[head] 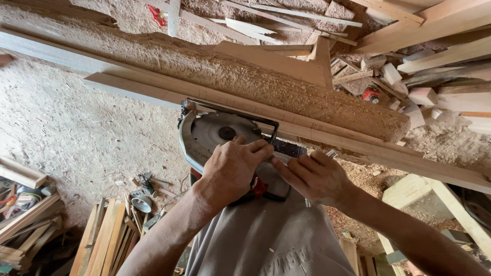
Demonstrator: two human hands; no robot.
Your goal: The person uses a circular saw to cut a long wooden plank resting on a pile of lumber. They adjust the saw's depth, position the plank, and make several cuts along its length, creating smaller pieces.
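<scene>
A circular saw with a round grey blade guard rests against a long wooden plank that runs from upper left to lower right. My left hand is closed over the top of the saw body. Just to its right, my right hand lies against the saw's rear part, fingers pointing left and touching the left hand's fingertips. Both forearms come up from the bottom of the view, above my grey shirt. Under the hands the saw's red and black handle is mostly hidden.
A sawdust-covered beam lies behind the plank. Offcuts and boards pile up at the upper right. Wooden slats and a small power tool lie on the sawdust floor at lower left. A wooden block sits at lower right.
</scene>
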